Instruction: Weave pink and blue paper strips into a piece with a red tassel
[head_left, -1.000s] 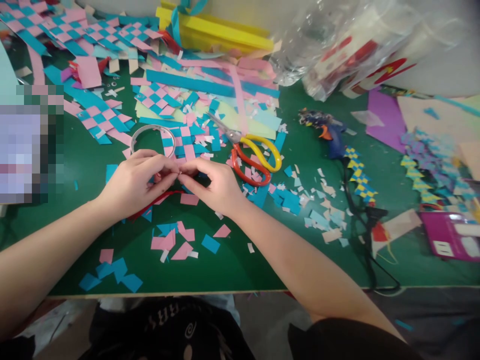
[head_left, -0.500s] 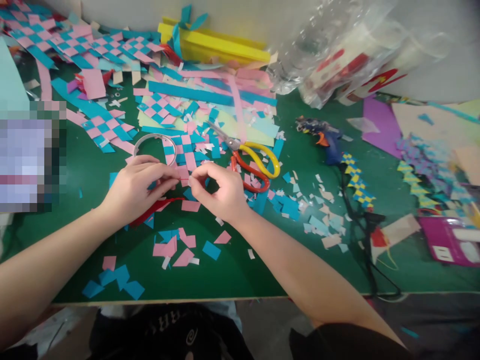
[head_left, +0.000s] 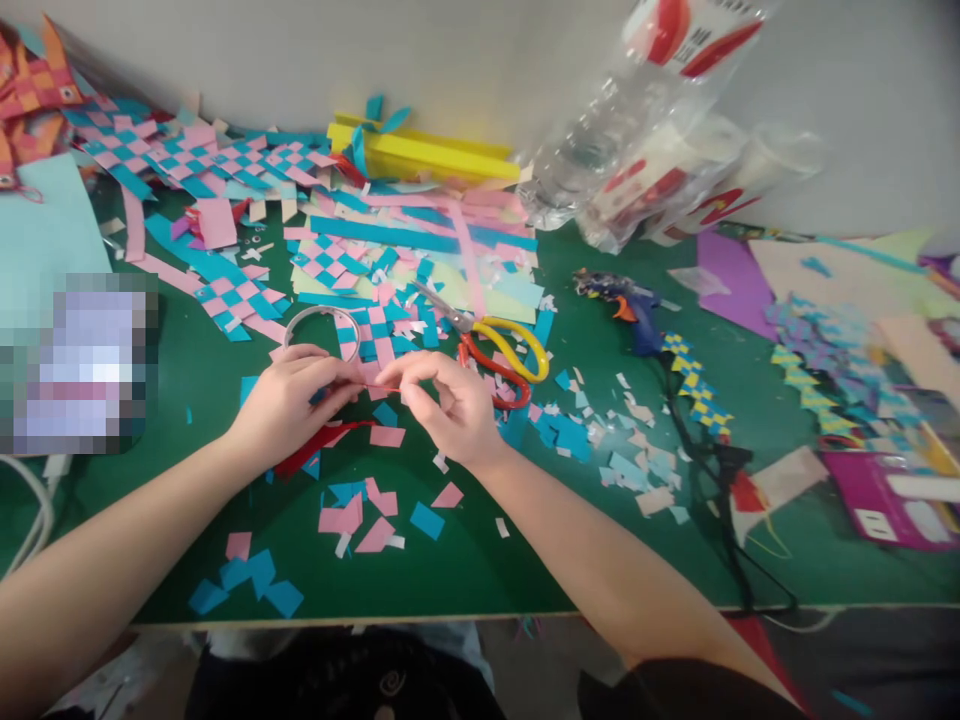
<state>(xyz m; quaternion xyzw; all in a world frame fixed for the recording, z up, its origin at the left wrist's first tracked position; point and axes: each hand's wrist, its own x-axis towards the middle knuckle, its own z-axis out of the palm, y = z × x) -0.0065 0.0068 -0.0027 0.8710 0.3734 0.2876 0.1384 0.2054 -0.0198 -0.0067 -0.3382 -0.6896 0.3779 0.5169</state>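
Observation:
A thin red thread (head_left: 384, 387) is stretched between my two hands above the table. My left hand (head_left: 285, 405) pinches one end of it between thumb and fingers. My right hand (head_left: 456, 408) pinches it too, its thumb bent and its index finger reaching towards the left fingertips. Under the left hand lies a red piece (head_left: 322, 447), maybe a tassel, partly covered. Just behind that hand is a roll of tape (head_left: 287, 335). Scissors with yellow and red handles (head_left: 541, 358) rest beyond the right hand. Woven pink and blue paper (head_left: 373, 328) lies behind the fingertips.
Paper scraps (head_left: 360, 515) litter the green table (head_left: 480, 570). A blue glue gun (head_left: 637, 325) lies to the right with its black cord. A phone (head_left: 82, 365) is at the left. Bagged cups (head_left: 645, 175) and a yellow bundle (head_left: 435, 155) stand against the wall.
The camera view has shifted, so the table sits lower in the picture. My right thumb has drawn slightly away from my left fingertips, and more of the red thread shows between them.

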